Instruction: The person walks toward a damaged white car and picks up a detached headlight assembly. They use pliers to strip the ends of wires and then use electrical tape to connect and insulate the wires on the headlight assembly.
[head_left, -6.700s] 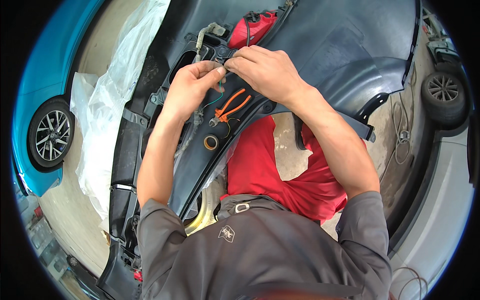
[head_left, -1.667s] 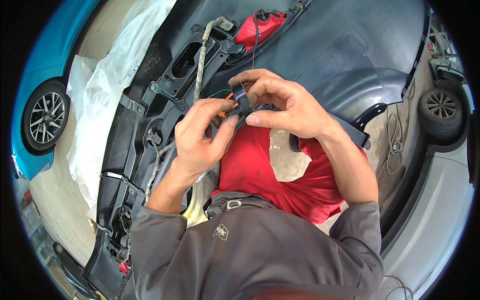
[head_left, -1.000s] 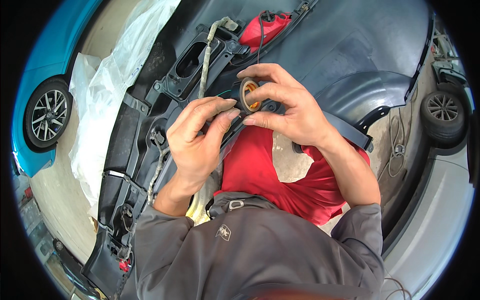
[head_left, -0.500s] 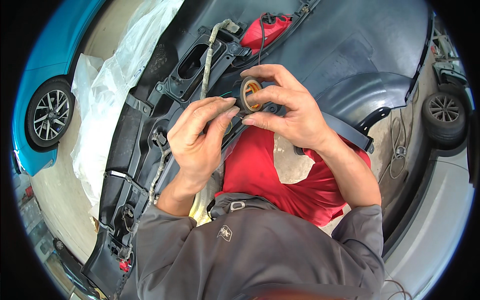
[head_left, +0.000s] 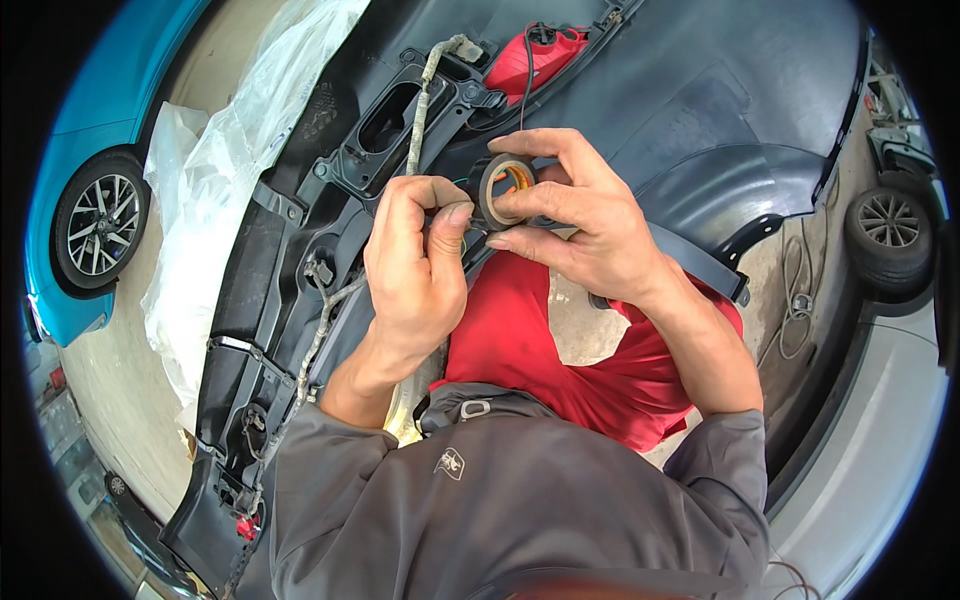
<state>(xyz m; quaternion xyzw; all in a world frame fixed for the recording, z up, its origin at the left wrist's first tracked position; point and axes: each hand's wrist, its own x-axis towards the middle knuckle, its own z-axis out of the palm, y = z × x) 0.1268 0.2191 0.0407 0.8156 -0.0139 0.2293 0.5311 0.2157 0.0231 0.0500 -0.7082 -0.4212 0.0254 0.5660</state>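
Observation:
My right hand [head_left: 605, 220] grips a roll of black tape [head_left: 480, 192], with its thumb under the rim and a finger reaching into the orange-lined core. Right beside the roll, my left hand [head_left: 412, 255] has its thumb and forefinger pinched together. Whatever lies between those fingertips is hidden; a bit of thin yellow-green wire shows near them. Both hands are above the inner side of a large black car bumper [head_left: 700, 110]. Beyond the left hand, a taped wiring harness [head_left: 420, 120] runs along the bumper.
A red lamp [head_left: 535, 65] with a thin dark cable sits in the bumper. To the left are clear plastic sheeting [head_left: 235, 170] and a blue car [head_left: 115, 120]. On the right stand a wheel [head_left: 888, 225], a silver car [head_left: 870, 430] and a coiled cable [head_left: 795, 300].
My left hand has shifted slightly right and its fingers have curled in more tightly beside the roll. The tape roll has turned a little in my right hand, which otherwise barely moved.

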